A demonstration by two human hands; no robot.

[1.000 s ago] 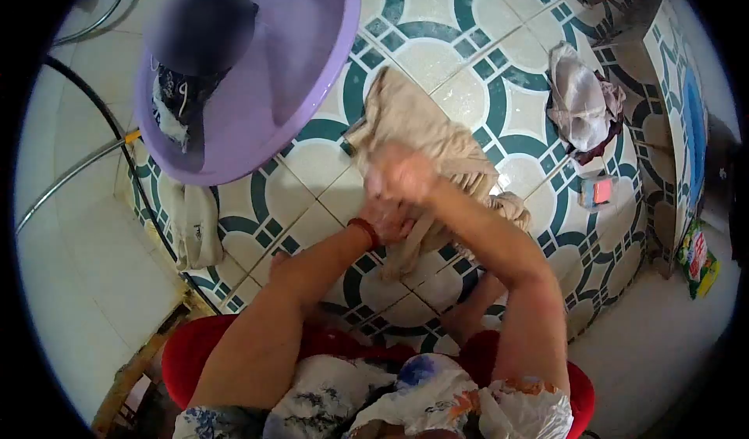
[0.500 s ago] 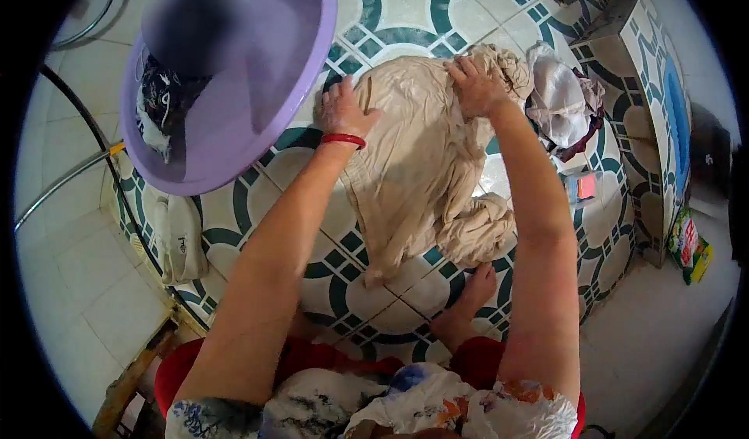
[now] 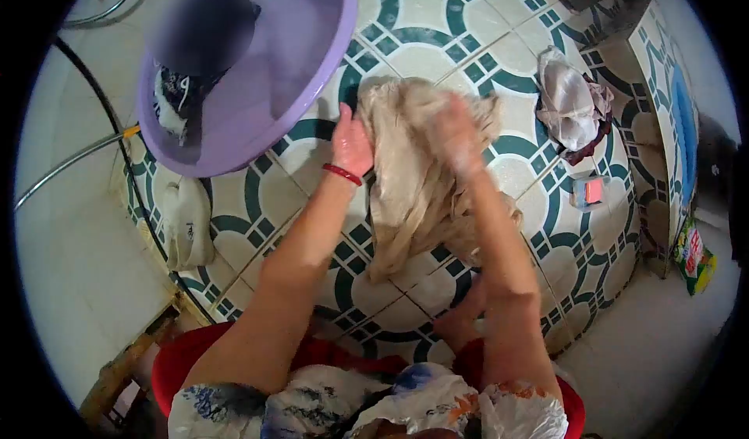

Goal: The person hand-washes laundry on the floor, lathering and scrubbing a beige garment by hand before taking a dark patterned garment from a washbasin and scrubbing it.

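A wet beige cloth [image 3: 413, 181] lies crumpled on the patterned tile floor between my arms. My left hand [image 3: 353, 141], with a red band at the wrist, rests at the cloth's upper left edge, fingers stretched out. Over the cloth's upper right part is my right hand [image 3: 459, 136], smeared by motion, so its fingers and any grip on the fabric cannot be made out.
A large purple basin [image 3: 312, 72] with dark and white clothes stands at the upper left. White shoes [image 3: 187, 224] and a black hose [image 3: 97, 92] are at the left. White and maroon clothes [image 3: 568, 103], a pink bar in a clear box [image 3: 593, 191] and a green packet [image 3: 693, 258] are at the right.
The cloth went from bunched under both hands to spread out wide, and now its upper part is gathered inward. My right hand has moved left and down from the cloth's far right corner.
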